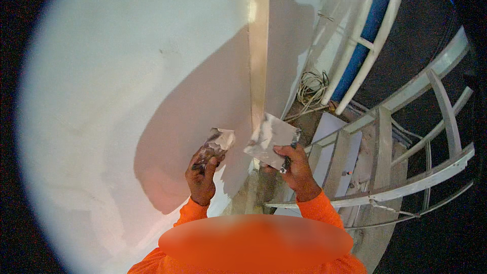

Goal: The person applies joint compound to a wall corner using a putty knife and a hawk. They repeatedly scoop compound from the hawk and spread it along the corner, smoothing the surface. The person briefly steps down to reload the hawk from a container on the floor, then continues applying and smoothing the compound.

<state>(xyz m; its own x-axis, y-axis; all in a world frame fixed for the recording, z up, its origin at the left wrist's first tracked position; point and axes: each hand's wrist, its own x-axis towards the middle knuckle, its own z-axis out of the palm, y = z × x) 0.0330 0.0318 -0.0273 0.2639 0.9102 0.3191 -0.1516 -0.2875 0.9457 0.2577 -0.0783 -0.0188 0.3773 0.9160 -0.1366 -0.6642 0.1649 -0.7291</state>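
Observation:
In my left hand (202, 178) is a small putty knife (223, 137), its blade smeared with pale putty and dark stains. My left fingers are wrapped round it. Just to the right, my right hand (300, 171) grips a wider putty knife (274, 141) by its dark back edge, thumb laid on the blade. Pale putty coats part of that blade, mostly on its left side. The two blades are close together but apart. Behind the wider blade rises a beige vertical strip (258, 50) on the wall; the blade covers its lower end.
A pale wall (101, 71) fills the left, with my shadow across it. At the right stands a metal stepladder (381, 147) close to my right arm. Beyond it are a white ladder-like frame (365, 43), a blue panel (350, 78), a coil of cable (312, 87) and a white board (329, 127).

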